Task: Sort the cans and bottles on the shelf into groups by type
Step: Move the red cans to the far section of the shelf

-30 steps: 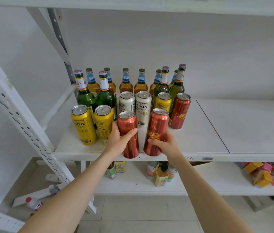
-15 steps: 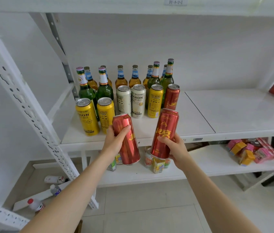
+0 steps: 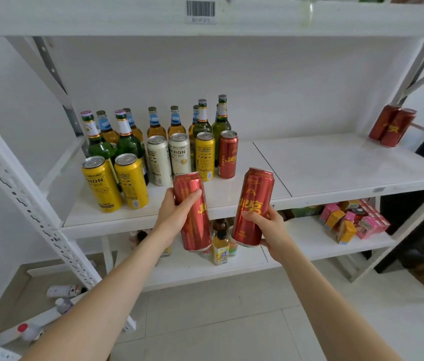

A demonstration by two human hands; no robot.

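We hold a red can in each hand, in the air in front of the white shelf (image 3: 336, 165). Our left hand (image 3: 173, 214) is wrapped around one red can (image 3: 192, 212), tipped a little. Our right hand (image 3: 270, 226) grips the other red can (image 3: 253, 207) near its bottom. On the shelf's left side stand yellow cans (image 3: 102, 183), white cans (image 3: 179, 156), one more red can (image 3: 227, 155) and bottles (image 3: 127, 139). Two red cans (image 3: 392, 126) sit far right.
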